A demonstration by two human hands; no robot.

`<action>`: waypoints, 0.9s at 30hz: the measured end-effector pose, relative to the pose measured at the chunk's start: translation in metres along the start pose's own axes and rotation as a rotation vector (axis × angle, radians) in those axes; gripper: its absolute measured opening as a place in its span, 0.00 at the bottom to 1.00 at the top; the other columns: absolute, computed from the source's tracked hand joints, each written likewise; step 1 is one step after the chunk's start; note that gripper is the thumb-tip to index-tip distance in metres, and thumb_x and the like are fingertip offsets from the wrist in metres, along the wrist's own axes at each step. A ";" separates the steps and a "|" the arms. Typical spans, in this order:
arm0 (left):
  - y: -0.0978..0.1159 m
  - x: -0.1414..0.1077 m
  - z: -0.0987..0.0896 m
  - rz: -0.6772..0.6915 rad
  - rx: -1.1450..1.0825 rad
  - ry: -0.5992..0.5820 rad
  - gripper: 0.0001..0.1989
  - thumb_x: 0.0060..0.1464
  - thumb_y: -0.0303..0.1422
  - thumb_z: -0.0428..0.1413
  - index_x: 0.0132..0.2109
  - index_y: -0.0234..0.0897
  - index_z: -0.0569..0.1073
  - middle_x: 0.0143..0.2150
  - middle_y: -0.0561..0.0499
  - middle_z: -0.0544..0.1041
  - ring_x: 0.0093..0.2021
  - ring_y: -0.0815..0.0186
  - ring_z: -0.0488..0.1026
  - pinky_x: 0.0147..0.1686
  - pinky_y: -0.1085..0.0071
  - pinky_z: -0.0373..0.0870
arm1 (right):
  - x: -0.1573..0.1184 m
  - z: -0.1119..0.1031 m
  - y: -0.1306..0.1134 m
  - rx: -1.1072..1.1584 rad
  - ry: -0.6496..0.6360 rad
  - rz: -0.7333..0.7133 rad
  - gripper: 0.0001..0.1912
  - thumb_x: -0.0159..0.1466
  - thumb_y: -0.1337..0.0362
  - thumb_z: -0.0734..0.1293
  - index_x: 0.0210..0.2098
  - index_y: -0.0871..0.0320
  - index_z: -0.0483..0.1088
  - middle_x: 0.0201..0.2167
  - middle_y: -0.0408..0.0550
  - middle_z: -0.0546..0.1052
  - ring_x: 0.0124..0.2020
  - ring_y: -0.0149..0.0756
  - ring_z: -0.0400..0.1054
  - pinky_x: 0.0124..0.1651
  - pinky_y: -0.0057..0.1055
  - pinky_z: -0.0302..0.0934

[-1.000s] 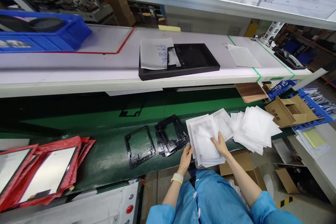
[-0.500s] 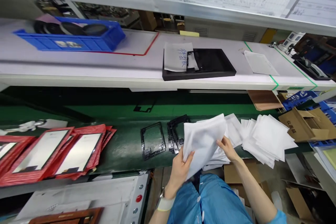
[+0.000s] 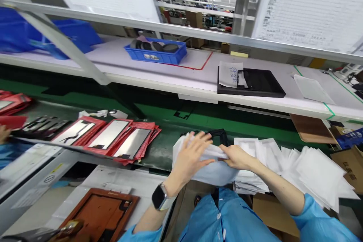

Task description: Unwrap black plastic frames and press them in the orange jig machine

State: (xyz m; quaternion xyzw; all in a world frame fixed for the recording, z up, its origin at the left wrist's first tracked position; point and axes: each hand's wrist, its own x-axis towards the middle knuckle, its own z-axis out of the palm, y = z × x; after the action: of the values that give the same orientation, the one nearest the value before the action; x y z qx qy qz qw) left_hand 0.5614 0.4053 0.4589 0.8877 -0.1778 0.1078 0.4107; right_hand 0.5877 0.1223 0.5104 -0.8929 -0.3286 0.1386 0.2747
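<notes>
A soft white foam bag (image 3: 217, 174) is in front of my body at the bench edge, bent and slightly blurred. My right hand (image 3: 235, 157) pinches its upper edge. Across its left side lies my left hand (image 3: 191, 157), fingers spread and touching the bag. Behind the bag a black plastic frame (image 3: 219, 134) shows only in part. Just right of my right hand are stacked white foam bags (image 3: 252, 181), with another fanned pile (image 3: 320, 172) farther right.
Red sleeves with flat panels (image 3: 132, 143) lie left on the green bench. A brown fixture (image 3: 99, 211) sits at lower left. Above runs a shelf with a blue bin (image 3: 159, 55) and black tray (image 3: 263, 83). A co-worker's hand (image 3: 3, 134) shows at far left.
My view has swung left. The white bag has gone from held up to lower and bent over. My left hand has moved from gripping its side to lying spread across it.
</notes>
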 end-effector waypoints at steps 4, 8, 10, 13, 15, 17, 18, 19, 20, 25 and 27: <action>-0.039 -0.058 -0.004 -0.604 -0.635 0.598 0.46 0.62 0.57 0.66 0.78 0.44 0.61 0.83 0.42 0.57 0.85 0.49 0.46 0.84 0.45 0.39 | 0.010 0.014 0.002 0.327 0.143 0.100 0.14 0.75 0.48 0.69 0.40 0.50 0.70 0.28 0.39 0.73 0.28 0.39 0.69 0.30 0.31 0.55; -0.045 -0.102 0.052 -0.845 -1.073 0.575 0.42 0.66 0.68 0.50 0.66 0.37 0.77 0.71 0.32 0.75 0.77 0.40 0.65 0.76 0.39 0.63 | 0.012 0.036 -0.017 0.445 0.155 0.105 0.17 0.78 0.44 0.63 0.45 0.50 0.70 0.32 0.41 0.75 0.30 0.40 0.70 0.33 0.33 0.61; -0.042 -0.109 0.075 -0.881 -1.259 0.560 0.45 0.65 0.70 0.47 0.66 0.37 0.78 0.67 0.31 0.79 0.74 0.39 0.69 0.73 0.39 0.69 | 0.011 0.041 -0.034 0.383 0.121 0.111 0.17 0.81 0.45 0.58 0.49 0.50 0.68 0.35 0.42 0.76 0.32 0.41 0.72 0.37 0.35 0.63; -0.047 -0.114 0.087 -0.909 -1.501 0.569 0.49 0.62 0.72 0.50 0.72 0.37 0.73 0.70 0.33 0.76 0.75 0.39 0.68 0.75 0.41 0.66 | 0.006 0.040 -0.068 0.239 0.102 0.121 0.14 0.83 0.50 0.56 0.57 0.50 0.63 0.43 0.46 0.80 0.38 0.44 0.77 0.41 0.37 0.65; -0.056 -0.119 0.087 -0.921 -1.630 0.576 0.52 0.60 0.72 0.53 0.73 0.36 0.71 0.71 0.33 0.75 0.76 0.38 0.66 0.77 0.42 0.63 | 0.003 0.039 -0.088 0.144 0.114 0.087 0.11 0.83 0.53 0.57 0.56 0.50 0.62 0.46 0.48 0.80 0.42 0.45 0.78 0.44 0.38 0.66; -0.069 -0.124 0.087 -0.921 -1.726 0.586 0.53 0.58 0.72 0.54 0.72 0.34 0.71 0.69 0.32 0.77 0.77 0.37 0.65 0.77 0.44 0.62 | 0.001 0.041 -0.103 0.066 0.132 0.024 0.06 0.82 0.56 0.59 0.51 0.50 0.64 0.45 0.47 0.80 0.42 0.45 0.77 0.44 0.39 0.66; -0.074 -0.126 0.089 -0.917 -1.764 0.588 0.53 0.58 0.73 0.55 0.71 0.34 0.72 0.68 0.32 0.78 0.77 0.36 0.64 0.77 0.44 0.63 | 0.001 0.043 -0.108 0.043 0.144 -0.006 0.05 0.81 0.58 0.60 0.49 0.50 0.65 0.43 0.47 0.79 0.41 0.45 0.76 0.44 0.38 0.66; -0.080 -0.129 0.092 -0.911 -1.799 0.585 0.52 0.58 0.73 0.55 0.70 0.34 0.73 0.65 0.33 0.80 0.77 0.36 0.65 0.77 0.44 0.63 | 0.001 0.045 -0.113 0.032 0.157 -0.031 0.04 0.81 0.60 0.60 0.47 0.50 0.65 0.42 0.47 0.78 0.40 0.44 0.76 0.43 0.38 0.65; -0.084 -0.131 0.095 -0.905 -1.830 0.574 0.51 0.58 0.72 0.56 0.69 0.34 0.75 0.63 0.33 0.81 0.76 0.36 0.65 0.76 0.44 0.63 | 0.001 0.047 -0.116 0.033 0.170 -0.051 0.04 0.80 0.62 0.61 0.45 0.50 0.65 0.41 0.46 0.77 0.39 0.43 0.75 0.42 0.37 0.65; -0.085 -0.140 0.116 -0.869 -1.964 0.442 0.50 0.53 0.74 0.58 0.62 0.34 0.80 0.60 0.32 0.83 0.77 0.35 0.65 0.77 0.39 0.60 | 0.001 0.053 -0.129 0.094 0.206 -0.104 0.05 0.76 0.69 0.62 0.44 0.51 0.64 0.44 0.48 0.74 0.44 0.41 0.73 0.46 0.37 0.68; -0.079 -0.143 0.122 -0.835 -1.991 0.404 0.55 0.46 0.78 0.59 0.60 0.33 0.81 0.61 0.31 0.82 0.78 0.34 0.61 0.78 0.39 0.58 | 0.000 0.052 -0.134 0.130 0.230 -0.100 0.06 0.74 0.70 0.63 0.44 0.52 0.64 0.47 0.49 0.73 0.48 0.41 0.73 0.50 0.38 0.69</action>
State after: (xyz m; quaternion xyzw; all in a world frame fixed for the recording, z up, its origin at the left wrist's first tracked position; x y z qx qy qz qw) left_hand 0.4683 0.3913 0.2786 0.1152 0.2000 -0.0881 0.9690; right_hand 0.4967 0.2279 0.5461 -0.8658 -0.3294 0.0426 0.3743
